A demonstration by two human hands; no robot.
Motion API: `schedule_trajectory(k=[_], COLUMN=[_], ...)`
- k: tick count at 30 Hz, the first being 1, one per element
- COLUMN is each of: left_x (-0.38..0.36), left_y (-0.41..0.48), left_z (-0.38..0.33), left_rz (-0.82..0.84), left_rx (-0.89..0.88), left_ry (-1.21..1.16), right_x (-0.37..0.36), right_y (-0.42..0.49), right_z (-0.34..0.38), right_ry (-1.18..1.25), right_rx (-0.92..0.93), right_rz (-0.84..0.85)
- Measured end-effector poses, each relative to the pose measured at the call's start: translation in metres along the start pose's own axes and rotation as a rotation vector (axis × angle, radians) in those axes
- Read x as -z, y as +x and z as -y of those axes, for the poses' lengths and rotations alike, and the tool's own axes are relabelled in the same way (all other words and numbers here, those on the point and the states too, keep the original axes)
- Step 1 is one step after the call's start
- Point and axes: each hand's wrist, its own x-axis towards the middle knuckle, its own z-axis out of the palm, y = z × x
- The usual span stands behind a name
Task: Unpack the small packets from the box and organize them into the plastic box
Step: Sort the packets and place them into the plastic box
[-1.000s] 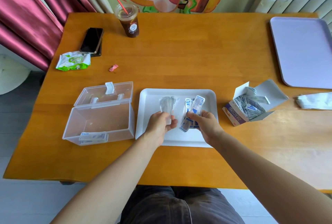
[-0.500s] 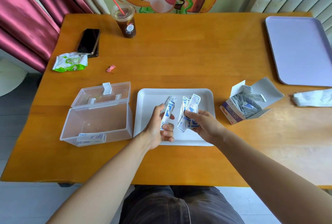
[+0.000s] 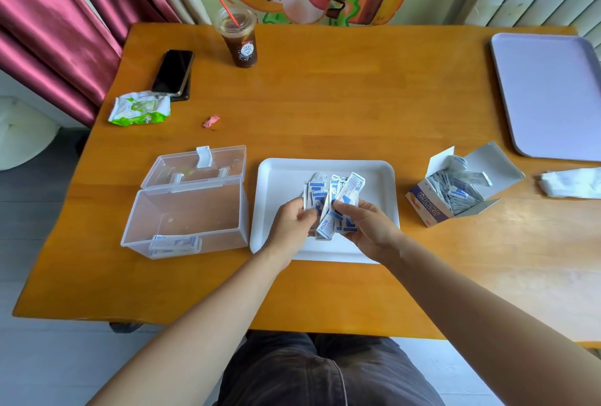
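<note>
On the table point(image 3: 325, 96), the open plastic box point(image 3: 188, 210) lies left of my hands, long side running across me, nearer my left hand point(image 3: 292, 223). Over the white tray point(image 3: 279, 177), it and my right hand point(image 3: 367, 226) both curl around one bundle of packets point(image 3: 328, 200), held on end.

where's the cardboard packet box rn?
Head view: the cardboard box lies open on the right side of the table, just right of the white tray, with the lilac tray behind it.
</note>
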Motion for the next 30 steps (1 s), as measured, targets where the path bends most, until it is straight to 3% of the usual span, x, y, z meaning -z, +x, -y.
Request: schedule_trajectory(k=[5, 9, 14, 19, 27, 30], left_x=[0.003, 0.002, 0.003, -0.004, -0.013, -0.003], left_y=[0.001, 0.0, 0.003, 0.003, 0.005, 0.013], left_z=[-0.002, -0.008, -0.007, -0.007, -0.001, 0.01], left_rz=[-0.05, 0.041, -0.049, 0.057, 0.063, 0.045], left_rx=[0.076, 0.094, 0.118, 0.126, 0.046, 0.055], left_ry=[-0.094, -0.187, -0.24, -0.221, -0.094, 0.071], right_x=[-0.001, 0.0, 0.004, 0.007, 0.007, 0.023], right_y=[-0.001, -0.002, -0.002, 0.001, 0.01, 0.015], right_z=[-0.002, 0.0, 0.0, -0.005, -0.003, 0.007], right_ry=[-0.041, -0.049, -0.02, -0.086, -0.49, -0.995], right_rx=[0.033, 0.057, 0.039, 0.047, 0.106, 0.267], right_rz=[-0.044, -0.062, -0.035, -0.037, -0.04, -0.165])
